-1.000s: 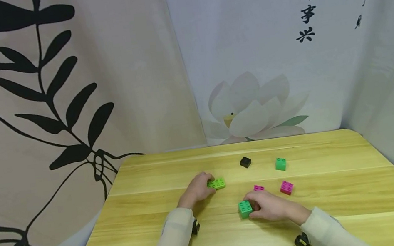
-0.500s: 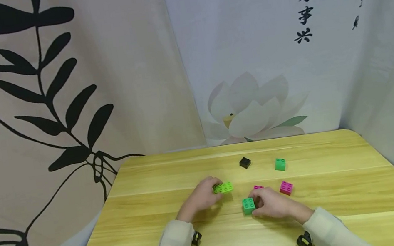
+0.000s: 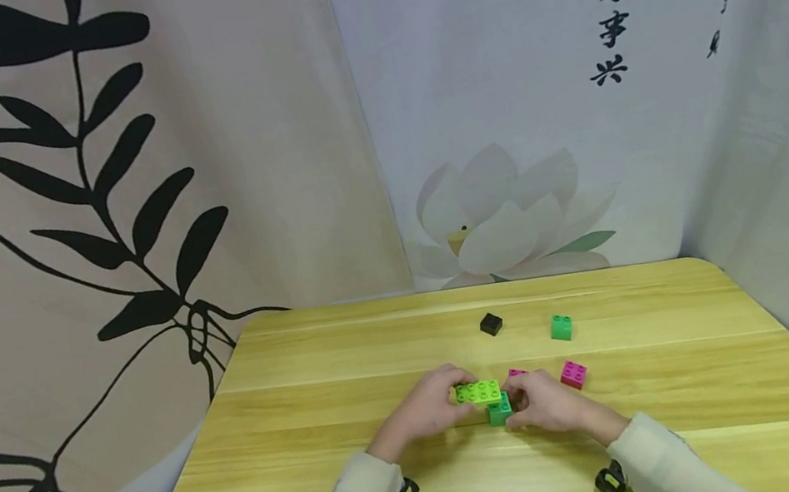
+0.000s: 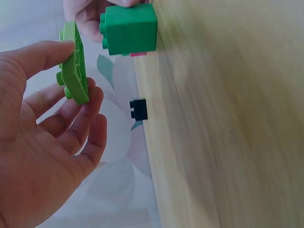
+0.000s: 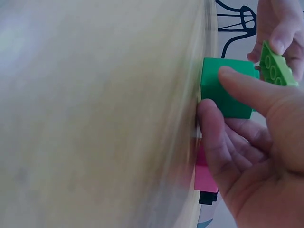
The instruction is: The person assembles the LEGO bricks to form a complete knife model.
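Note:
My left hand [image 3: 428, 407] pinches a flat lime green building brick [image 3: 479, 392] by its left end. The head view has it overlapping the top of a taller green building brick [image 3: 499, 414]. From the left wrist, the lime brick [image 4: 75, 66] is tilted and apart from the green brick [image 4: 132, 29], with a gap between them. My right hand [image 3: 551, 402] holds the green brick near the tabletop, its thumb on one side, as the right wrist view shows. The green brick's studs face the hollow underside of the lime brick [image 5: 275, 66].
Just behind my right hand lies a pink brick [image 3: 517, 372], partly hidden. A second pink brick [image 3: 573, 375] is to its right. Farther back on the wooden table [image 3: 687, 390] are a black brick [image 3: 491, 324] and another green brick [image 3: 561, 328]. Printed curtains hang behind.
My left hand has lifted the lime brick and carried it right and nearer, over the green brick. My right hand has shifted slightly to the right with the green brick.

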`<state>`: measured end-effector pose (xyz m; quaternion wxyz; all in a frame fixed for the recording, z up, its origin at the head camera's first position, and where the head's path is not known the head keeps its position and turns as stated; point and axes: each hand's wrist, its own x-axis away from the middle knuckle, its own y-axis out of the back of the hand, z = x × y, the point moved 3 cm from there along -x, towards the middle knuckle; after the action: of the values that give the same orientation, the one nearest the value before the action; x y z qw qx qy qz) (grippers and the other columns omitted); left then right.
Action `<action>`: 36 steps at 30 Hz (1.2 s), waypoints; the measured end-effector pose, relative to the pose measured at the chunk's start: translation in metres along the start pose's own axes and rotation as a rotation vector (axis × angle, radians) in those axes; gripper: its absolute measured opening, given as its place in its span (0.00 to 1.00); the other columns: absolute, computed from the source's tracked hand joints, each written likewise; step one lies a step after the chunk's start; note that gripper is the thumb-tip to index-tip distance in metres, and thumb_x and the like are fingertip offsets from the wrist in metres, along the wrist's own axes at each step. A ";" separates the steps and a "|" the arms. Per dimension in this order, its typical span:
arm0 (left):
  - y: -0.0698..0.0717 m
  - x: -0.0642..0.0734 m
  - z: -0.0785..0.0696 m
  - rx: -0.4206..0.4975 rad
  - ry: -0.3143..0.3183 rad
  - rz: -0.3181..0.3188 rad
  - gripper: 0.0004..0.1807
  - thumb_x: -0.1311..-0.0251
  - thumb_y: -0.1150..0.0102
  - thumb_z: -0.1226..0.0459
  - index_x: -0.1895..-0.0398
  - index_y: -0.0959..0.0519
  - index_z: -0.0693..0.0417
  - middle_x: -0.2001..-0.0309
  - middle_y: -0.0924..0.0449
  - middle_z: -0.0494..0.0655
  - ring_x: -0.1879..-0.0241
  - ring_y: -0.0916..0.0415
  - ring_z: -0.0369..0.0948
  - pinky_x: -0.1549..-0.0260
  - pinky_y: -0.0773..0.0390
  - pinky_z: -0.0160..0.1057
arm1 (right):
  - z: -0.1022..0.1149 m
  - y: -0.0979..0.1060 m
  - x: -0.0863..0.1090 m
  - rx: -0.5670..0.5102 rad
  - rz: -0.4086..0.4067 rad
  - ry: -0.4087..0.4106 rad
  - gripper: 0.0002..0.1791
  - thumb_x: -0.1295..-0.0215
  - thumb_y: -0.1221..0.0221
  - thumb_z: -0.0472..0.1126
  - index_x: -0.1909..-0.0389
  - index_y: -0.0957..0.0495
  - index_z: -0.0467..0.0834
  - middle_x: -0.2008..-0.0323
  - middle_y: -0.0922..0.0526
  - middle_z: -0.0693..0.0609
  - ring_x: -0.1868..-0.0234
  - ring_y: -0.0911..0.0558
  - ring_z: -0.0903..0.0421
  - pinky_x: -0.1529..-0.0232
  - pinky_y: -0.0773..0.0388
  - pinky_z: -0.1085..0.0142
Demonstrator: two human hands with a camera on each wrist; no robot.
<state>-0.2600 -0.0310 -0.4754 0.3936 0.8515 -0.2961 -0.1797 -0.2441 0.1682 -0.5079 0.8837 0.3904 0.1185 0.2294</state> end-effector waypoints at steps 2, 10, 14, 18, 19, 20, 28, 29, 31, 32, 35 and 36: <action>-0.002 -0.001 -0.002 0.003 -0.008 0.001 0.18 0.45 0.35 0.62 0.50 0.21 0.51 0.57 0.25 0.36 0.58 0.29 0.32 0.58 0.28 0.31 | 0.000 0.000 0.000 0.008 0.001 -0.002 0.16 0.50 0.29 0.41 0.60 0.21 0.44 0.70 0.21 0.60 0.69 0.24 0.63 0.68 0.25 0.69; -0.007 -0.004 -0.005 -0.008 -0.002 0.026 0.18 0.45 0.34 0.60 0.50 0.21 0.50 0.55 0.24 0.35 0.55 0.29 0.33 0.53 0.29 0.35 | 0.001 0.001 0.000 0.009 0.004 0.004 0.12 0.50 0.29 0.40 0.69 0.24 0.48 0.71 0.22 0.59 0.70 0.25 0.64 0.69 0.25 0.70; -0.009 -0.006 -0.004 -0.025 -0.011 0.034 0.18 0.44 0.34 0.60 0.49 0.21 0.49 0.53 0.24 0.36 0.54 0.29 0.33 0.53 0.29 0.35 | 0.003 0.002 0.000 0.007 -0.004 0.006 0.12 0.51 0.29 0.40 0.68 0.23 0.47 0.72 0.22 0.60 0.71 0.25 0.64 0.69 0.25 0.70; -0.011 -0.007 -0.004 -0.067 -0.019 0.037 0.19 0.43 0.35 0.59 0.48 0.21 0.49 0.52 0.24 0.36 0.53 0.29 0.33 0.52 0.29 0.34 | 0.005 0.002 -0.002 0.004 -0.007 0.014 0.13 0.51 0.29 0.40 0.66 0.22 0.46 0.73 0.22 0.61 0.71 0.24 0.64 0.69 0.25 0.70; -0.011 -0.008 -0.004 -0.074 -0.022 0.036 0.19 0.43 0.35 0.59 0.48 0.21 0.49 0.52 0.24 0.36 0.53 0.29 0.33 0.52 0.29 0.34 | 0.005 0.002 -0.002 0.009 -0.008 0.014 0.13 0.51 0.29 0.40 0.66 0.22 0.46 0.73 0.22 0.61 0.71 0.24 0.64 0.69 0.25 0.70; -0.011 -0.008 -0.004 -0.084 -0.023 0.035 0.19 0.43 0.35 0.59 0.48 0.22 0.49 0.52 0.24 0.36 0.53 0.29 0.33 0.52 0.29 0.34 | 0.005 0.002 -0.003 0.013 -0.011 0.019 0.13 0.51 0.29 0.40 0.66 0.22 0.46 0.73 0.22 0.61 0.72 0.25 0.64 0.70 0.25 0.70; -0.015 -0.010 -0.006 -0.098 0.002 0.034 0.19 0.44 0.34 0.58 0.49 0.21 0.49 0.53 0.24 0.37 0.53 0.28 0.34 0.53 0.29 0.34 | 0.006 0.002 -0.004 0.017 -0.006 0.014 0.14 0.52 0.28 0.40 0.66 0.23 0.44 0.73 0.25 0.60 0.72 0.27 0.64 0.71 0.27 0.70; -0.015 -0.011 -0.006 -0.096 0.008 0.037 0.19 0.44 0.34 0.58 0.49 0.21 0.49 0.53 0.24 0.37 0.53 0.28 0.34 0.53 0.28 0.33 | 0.006 0.002 -0.004 0.013 -0.002 0.013 0.14 0.52 0.28 0.40 0.66 0.23 0.44 0.73 0.25 0.60 0.72 0.27 0.64 0.71 0.27 0.70; -0.017 -0.011 -0.007 -0.094 0.018 0.041 0.19 0.45 0.33 0.58 0.50 0.21 0.49 0.54 0.24 0.36 0.55 0.28 0.34 0.54 0.28 0.33 | 0.006 0.002 -0.004 0.007 0.004 0.012 0.15 0.52 0.28 0.40 0.66 0.23 0.44 0.72 0.26 0.60 0.72 0.27 0.63 0.71 0.27 0.70; -0.017 -0.011 -0.007 -0.096 0.022 0.042 0.19 0.45 0.33 0.58 0.50 0.21 0.49 0.54 0.24 0.36 0.55 0.28 0.33 0.54 0.28 0.33 | 0.006 0.002 -0.003 0.004 0.004 0.012 0.15 0.52 0.28 0.40 0.66 0.23 0.44 0.72 0.26 0.60 0.72 0.27 0.63 0.71 0.27 0.70; -0.019 -0.011 -0.008 -0.101 0.030 0.044 0.19 0.46 0.33 0.58 0.50 0.21 0.49 0.54 0.24 0.36 0.56 0.28 0.33 0.55 0.28 0.32 | 0.005 0.002 -0.003 0.003 0.010 0.008 0.15 0.52 0.28 0.40 0.66 0.23 0.44 0.71 0.26 0.60 0.71 0.26 0.63 0.70 0.27 0.70; -0.019 -0.011 -0.008 -0.106 0.031 0.044 0.19 0.46 0.33 0.58 0.50 0.21 0.49 0.54 0.24 0.36 0.56 0.28 0.33 0.55 0.28 0.32 | 0.005 0.002 -0.003 0.006 0.011 0.006 0.15 0.52 0.28 0.40 0.65 0.23 0.44 0.71 0.26 0.60 0.71 0.26 0.63 0.70 0.27 0.70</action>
<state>-0.2572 -0.0095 -0.4845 0.4467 0.8253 -0.2989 -0.1732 -0.2451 0.1645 -0.5032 0.8809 0.3931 0.1195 0.2350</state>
